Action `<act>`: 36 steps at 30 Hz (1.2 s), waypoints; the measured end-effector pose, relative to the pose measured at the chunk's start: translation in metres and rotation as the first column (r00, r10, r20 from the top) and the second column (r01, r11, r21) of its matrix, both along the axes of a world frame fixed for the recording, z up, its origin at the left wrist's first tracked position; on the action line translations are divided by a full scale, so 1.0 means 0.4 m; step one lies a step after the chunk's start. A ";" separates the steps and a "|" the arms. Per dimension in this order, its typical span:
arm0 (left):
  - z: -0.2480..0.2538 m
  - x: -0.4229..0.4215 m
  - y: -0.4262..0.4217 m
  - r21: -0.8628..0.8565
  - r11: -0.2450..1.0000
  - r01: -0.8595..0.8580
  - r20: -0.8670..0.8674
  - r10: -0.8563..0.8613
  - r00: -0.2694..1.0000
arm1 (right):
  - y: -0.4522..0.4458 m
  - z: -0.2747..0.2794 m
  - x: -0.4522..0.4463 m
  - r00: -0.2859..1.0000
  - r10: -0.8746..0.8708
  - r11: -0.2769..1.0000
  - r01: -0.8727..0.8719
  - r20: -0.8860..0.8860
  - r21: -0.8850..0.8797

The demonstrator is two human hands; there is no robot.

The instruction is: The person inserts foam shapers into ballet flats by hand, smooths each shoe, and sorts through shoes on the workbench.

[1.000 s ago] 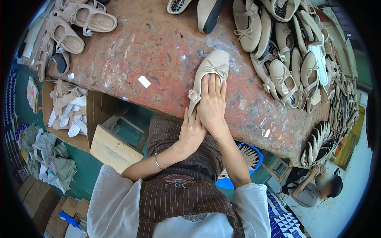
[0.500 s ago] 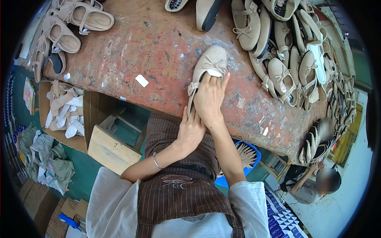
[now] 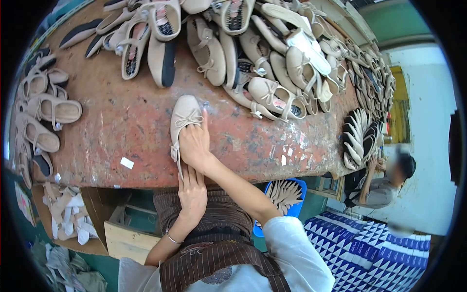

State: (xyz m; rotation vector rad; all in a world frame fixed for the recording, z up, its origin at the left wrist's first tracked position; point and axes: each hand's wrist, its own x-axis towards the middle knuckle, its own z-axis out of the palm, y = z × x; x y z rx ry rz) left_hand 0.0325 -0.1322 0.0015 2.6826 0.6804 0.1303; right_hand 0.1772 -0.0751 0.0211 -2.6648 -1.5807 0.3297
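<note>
A beige Mary Jane shoe (image 3: 186,106) with a small bow lies on the worn red tabletop, toe pointing away from me. My right hand (image 3: 194,147) grips it, fingers pushed into its opening and one digit stretched along the outer right side. At the heel end, my left hand (image 3: 193,198) holds the shoe with fingers close together, just below my right wrist. My left thumb and the inside of the shoe are hidden.
More beige shoes (image 3: 272,92) are heaped at the back and right, and others (image 3: 53,109) at the left. A cardboard box (image 3: 97,209) holds scraps; a blue basket (image 3: 303,192) holds beige pieces. A co-worker (image 3: 384,180) sits at right.
My view has turned to the right, so the table and shoes appear shifted left and lower. Both hands stay on the same shoe, right fingers still inside it.
</note>
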 end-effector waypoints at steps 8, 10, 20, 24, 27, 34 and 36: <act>0.063 0.067 0.055 -0.001 0.988 -0.154 0.190 0.151 0.970 | -0.061 0.073 0.079 0.905 0.348 0.915 -0.271 -0.246 0.299; 0.072 0.096 0.103 -0.175 0.960 -0.218 0.191 0.250 0.949 | -0.112 0.164 0.166 0.740 0.330 0.929 -0.144 -0.586 0.341; 0.393 -0.155 0.840 0.347 0.628 -0.696 0.555 0.461 0.693 | -0.189 0.421 0.836 0.785 -0.613 0.605 0.539 -0.089 0.586; 0.450 -0.002 0.973 0.056 0.734 -0.677 0.751 0.416 0.513 | -0.056 0.394 0.869 0.759 -0.640 0.681 0.487 0.121 0.546; 0.448 0.320 0.795 -0.327 0.870 -0.368 0.337 0.471 0.815 | -0.065 0.399 0.885 0.848 -0.530 0.730 0.464 -0.013 0.503; 0.206 0.517 0.833 -0.241 0.869 -0.433 0.489 0.494 0.719 | -0.373 0.317 0.377 0.771 0.029 0.262 0.608 -0.636 0.749; 0.244 0.415 0.775 -0.195 0.893 -0.405 0.485 0.446 0.752 | -0.473 0.172 0.300 0.533 -0.102 0.361 0.807 -0.840 0.468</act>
